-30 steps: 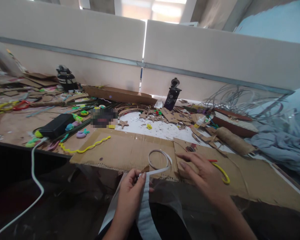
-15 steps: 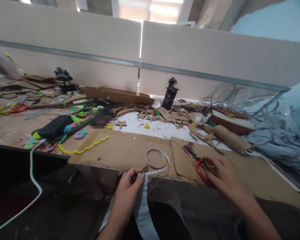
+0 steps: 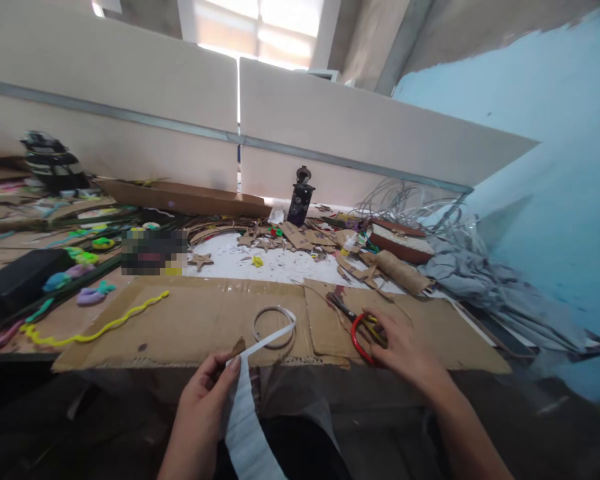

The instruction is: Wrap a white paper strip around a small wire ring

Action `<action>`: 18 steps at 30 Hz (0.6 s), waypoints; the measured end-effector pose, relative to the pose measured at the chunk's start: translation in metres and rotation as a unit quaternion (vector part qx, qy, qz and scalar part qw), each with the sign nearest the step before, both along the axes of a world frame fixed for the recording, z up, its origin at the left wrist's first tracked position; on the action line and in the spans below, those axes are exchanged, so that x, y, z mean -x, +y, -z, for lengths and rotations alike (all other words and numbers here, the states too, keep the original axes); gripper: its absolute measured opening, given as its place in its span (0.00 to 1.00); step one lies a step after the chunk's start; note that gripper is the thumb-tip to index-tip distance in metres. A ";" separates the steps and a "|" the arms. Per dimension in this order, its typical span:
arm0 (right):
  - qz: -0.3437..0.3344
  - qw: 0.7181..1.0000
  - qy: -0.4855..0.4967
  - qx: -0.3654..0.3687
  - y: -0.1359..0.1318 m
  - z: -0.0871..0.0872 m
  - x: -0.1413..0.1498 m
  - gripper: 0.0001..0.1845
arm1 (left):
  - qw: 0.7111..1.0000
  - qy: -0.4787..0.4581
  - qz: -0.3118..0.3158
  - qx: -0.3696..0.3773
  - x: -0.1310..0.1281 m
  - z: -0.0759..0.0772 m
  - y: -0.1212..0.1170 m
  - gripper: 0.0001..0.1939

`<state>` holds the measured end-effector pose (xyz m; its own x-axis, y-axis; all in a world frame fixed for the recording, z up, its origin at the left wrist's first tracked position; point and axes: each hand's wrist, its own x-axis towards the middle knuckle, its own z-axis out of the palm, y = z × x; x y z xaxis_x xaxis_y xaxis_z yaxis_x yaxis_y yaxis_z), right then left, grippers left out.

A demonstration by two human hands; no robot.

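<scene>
Along the near edge of a cluttered desk (image 3: pixel 73 319), a flat tan cardboard sheet (image 3: pixel 190 320) forms the work area. Left hand (image 3: pixel 207 387) just in front of its edge: thumb and fingers pressed together, pinching the top of a broad white strip (image 3: pixel 247 427) that hangs down over the lap. From the same pinch a narrow white band (image 3: pixel 271 337) runs out to the right, its far end over a thin pale hoop (image 3: pixel 255 327) lying on the cardboard. Small brown scrap (image 3: pixel 238 347) right at the left fingertips.

Right hand (image 3: pixel 397 340) well apart — fingers closed on the red-and-yellow handles of dark-bladed scissors (image 3: pixel 351 316), blades pointing away and to the left over the cardboard. Exact finger placement in the loops: cannot tell.

Round about: a wavy yellow strand (image 3: pixel 117 321) crosses the sheet's left end; a brown cardboard star (image 3: pixel 201 261) and a small yellow piece (image 3: pixel 257 261) lie beyond — farther back, a dark bottle (image 3: pixel 300 203) with its lid raised. Brown fibrous roll (image 3: pixel 403 272) to the right, near bunched grey cloth (image 3: pixel 463 270).
</scene>
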<state>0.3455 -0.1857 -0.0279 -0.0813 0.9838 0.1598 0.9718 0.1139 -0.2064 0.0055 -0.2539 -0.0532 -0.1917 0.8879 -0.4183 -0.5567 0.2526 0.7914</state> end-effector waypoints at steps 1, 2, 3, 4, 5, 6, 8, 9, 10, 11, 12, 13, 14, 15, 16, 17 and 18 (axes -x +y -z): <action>0.003 1.000 0.001 0.006 0.000 -0.001 0.002 0.31 | 1.000 -0.010 -0.002 0.003 0.000 -0.001 0.001 0.27; 0.009 1.000 -0.002 0.009 0.000 -0.003 0.004 0.29 | 1.000 -0.017 -0.002 0.006 -0.001 -0.002 0.001 0.27; 0.018 1.000 -0.007 0.007 0.001 -0.004 0.006 0.27 | 1.000 -0.022 -0.004 0.008 -0.002 -0.003 0.001 0.27; 0.024 1.000 -0.010 0.001 0.002 -0.006 0.008 0.25 | 1.000 -0.025 -0.008 0.011 -0.002 -0.004 0.000 0.26; 0.028 1.000 -0.007 -0.005 0.003 -0.007 0.009 0.24 | 0.999 -0.029 -0.012 0.016 -0.003 -0.004 0.000 0.26; 0.030 1.000 0.004 -0.007 0.004 -0.008 0.009 0.24 | 0.999 -0.033 -0.016 0.022 -0.004 -0.005 0.000 0.26; 0.037 0.998 0.054 0.004 0.006 -0.009 0.007 0.26 | 0.998 -0.041 -0.018 0.038 -0.005 -0.005 -0.001 0.26; 0.044 0.995 0.093 0.017 0.007 -0.009 0.004 0.26 | 0.998 -0.045 -0.017 0.044 -0.005 -0.005 -0.001 0.26; 0.052 0.989 0.134 0.031 0.008 -0.008 0.001 0.27 | 0.998 -0.048 -0.015 0.049 -0.006 -0.005 -0.002 0.26; 0.060 0.983 0.169 0.042 0.009 -0.009 -0.002 0.27 | 0.997 -0.049 -0.014 0.051 -0.007 -0.004 -0.002 0.27; 0.064 0.977 0.198 0.048 0.010 -0.009 -0.006 0.26 | 0.997 -0.050 -0.013 0.052 -0.008 -0.004 -0.002 0.28; 0.062 0.972 0.221 0.052 0.011 -0.010 -0.009 0.25 | 0.997 -0.050 -0.010 0.051 -0.008 -0.003 -0.002 0.28; 0.057 0.968 0.238 0.054 0.012 -0.011 -0.011 0.25 | 0.998 -0.050 -0.005 0.049 -0.009 -0.003 -0.002 0.29; 0.051 0.964 0.254 0.052 0.013 -0.013 -0.013 0.25 | 0.998 -0.049 -0.001 0.046 -0.010 -0.003 -0.002 0.29; 0.045 0.960 0.272 0.049 0.014 -0.014 -0.015 0.25 | 0.998 -0.048 0.001 0.045 -0.011 -0.002 -0.002 0.29; 0.039 0.954 0.295 0.043 0.015 -0.016 -0.016 0.27 | 0.998 -0.048 0.001 0.045 -0.012 -0.003 -0.002 0.29; 0.034 0.945 0.323 0.030 0.015 -0.018 -0.017 0.29 | 0.998 -0.048 0.000 0.047 -0.012 -0.003 -0.002 0.30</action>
